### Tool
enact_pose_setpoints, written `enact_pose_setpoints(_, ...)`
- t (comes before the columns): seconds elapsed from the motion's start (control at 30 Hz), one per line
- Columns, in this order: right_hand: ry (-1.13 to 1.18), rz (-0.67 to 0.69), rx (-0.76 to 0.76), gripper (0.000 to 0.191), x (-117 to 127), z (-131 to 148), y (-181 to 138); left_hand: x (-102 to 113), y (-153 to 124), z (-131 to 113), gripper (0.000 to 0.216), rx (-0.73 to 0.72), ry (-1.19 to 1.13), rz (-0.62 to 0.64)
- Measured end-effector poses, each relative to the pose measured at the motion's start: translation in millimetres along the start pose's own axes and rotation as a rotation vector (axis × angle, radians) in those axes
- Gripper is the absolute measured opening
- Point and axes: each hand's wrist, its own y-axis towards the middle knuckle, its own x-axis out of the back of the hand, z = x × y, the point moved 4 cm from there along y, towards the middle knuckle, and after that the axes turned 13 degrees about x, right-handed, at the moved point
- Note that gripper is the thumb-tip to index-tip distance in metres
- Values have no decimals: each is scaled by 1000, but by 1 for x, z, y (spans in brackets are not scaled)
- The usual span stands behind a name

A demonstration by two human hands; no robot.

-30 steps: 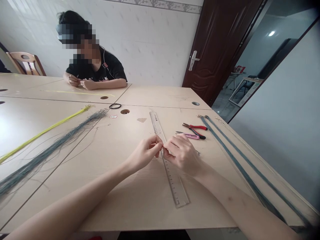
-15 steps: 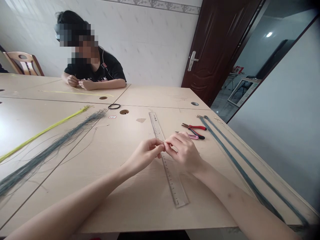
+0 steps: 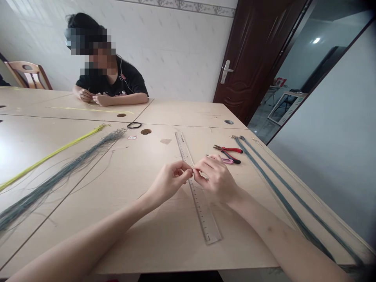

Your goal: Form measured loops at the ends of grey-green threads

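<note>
My left hand (image 3: pixel 173 176) is closed in a pinch, thumb against forefinger, above the middle of a clear ruler (image 3: pixel 202 219). Fingertip to fingertip with it, my right hand (image 3: pixel 216 176) pinches too. A barely visible thin thread (image 3: pixel 192 166) runs between the fingertips; most of it is hidden or too fine to follow. The ruler lies lengthwise on the table, its middle partly covered by both hands. Just beyond my right hand lies a pink-handled tool (image 3: pixel 227 161), partly hidden, beside red and black pliers (image 3: pixel 230 150).
Grey-green threads (image 3: pixel 58 182) and a yellow bundle (image 3: pixel 58 152) stretch along the left of the table (image 3: pixel 132 239). More grey-green strands (image 3: pixel 273 188) lie at the right. A black ring (image 3: pixel 134 125) sits near a round hole (image 3: pixel 146 132). Another person (image 3: pixel 117 86) sits across the table.
Both hands stay almost in place, with only a slight shift of the pinching fingertips. Ruler, pliers and thread bundles have not moved.
</note>
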Motion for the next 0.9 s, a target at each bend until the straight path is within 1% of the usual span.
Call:
enact_pose_setpoints(0.13, 49, -22, -35, 16, 0, -1, 0, 0, -2, -3, 18, -13, 8, -16)
enact_pose_setpoints(0.23, 109, -42, -98, 16, 3, -3, 0, 1, -2, -3, 19, -15, 18, -32)
enact_pose_setpoints(0.4, 279, -81, -323, 14, 10, -7, 0, 3, -1, 0, 20, -16, 59, -46)
enact_pose_setpoints(0.57, 503, -16, -485, 16, 4, -10, -1, 1, 0, 2, 18, -27, 130, -66)
enact_pose_setpoints(0.77, 620, 5, -577, 12, -5, -11, -4, 0, 0, 2, 17, -51, 199, -90)
enact_pose_setpoints(0.9, 668, 8, -616, 11, -10, -14, -6, -1, 2, 3, 17, -86, 232, -74)
